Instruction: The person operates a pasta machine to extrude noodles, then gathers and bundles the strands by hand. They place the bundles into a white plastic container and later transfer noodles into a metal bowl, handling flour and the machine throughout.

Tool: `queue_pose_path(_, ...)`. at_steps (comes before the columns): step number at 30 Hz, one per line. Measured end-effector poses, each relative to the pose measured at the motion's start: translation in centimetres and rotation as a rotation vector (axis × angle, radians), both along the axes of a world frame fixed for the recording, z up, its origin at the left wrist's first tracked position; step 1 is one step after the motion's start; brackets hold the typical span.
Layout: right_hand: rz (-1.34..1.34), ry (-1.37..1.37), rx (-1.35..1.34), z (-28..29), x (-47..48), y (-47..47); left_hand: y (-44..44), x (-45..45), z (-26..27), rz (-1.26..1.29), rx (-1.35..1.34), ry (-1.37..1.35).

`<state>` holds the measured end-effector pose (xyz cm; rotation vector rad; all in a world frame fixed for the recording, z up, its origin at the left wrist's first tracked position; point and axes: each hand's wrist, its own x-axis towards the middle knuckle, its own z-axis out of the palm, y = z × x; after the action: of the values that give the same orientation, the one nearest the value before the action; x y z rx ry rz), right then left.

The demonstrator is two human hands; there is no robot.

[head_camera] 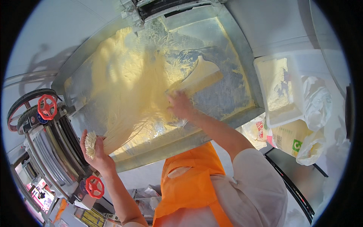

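Observation:
At the left of the metal tray (133, 161), my left hand (99, 156) grips a bundle of pale noodles (90, 144) at one end. Its loose strands trail right over the floured tray and blur into a haze of flour. My right hand (183, 105) hovers over the middle of the tray, blurred, fingers apart and nothing plainly held in them. Just beyond it lies a bench brush (201, 74) with a pale handle and yellowish bristles. Yellow flour (124, 62) coats much of the tray's floor, thickest at the left and centre.
A roller machine (54, 153) with red handwheels (47, 107) stands against the tray's left side. To the right sit a white bin (279, 88) holding flour, plastic bags (316, 99) and a printed flour sack (292, 136). Machine parts (141, 11) overhang the tray's far edge.

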<state>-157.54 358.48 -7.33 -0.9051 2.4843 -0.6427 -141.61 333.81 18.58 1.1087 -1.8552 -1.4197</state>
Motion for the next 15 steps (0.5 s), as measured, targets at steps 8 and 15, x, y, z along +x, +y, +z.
queue_pose_path(8, 0.122, -0.057, 0.554, 4.3, -7.0, 2.9, -0.9, 1.6, 6.4, 0.046, -0.18, 0.03)
queue_pose_path(15, 0.448, -0.251, 0.377, -1.0, 2.7, -8.1, -0.3, 1.7, 8.9, 0.065, -0.204, 0.047)
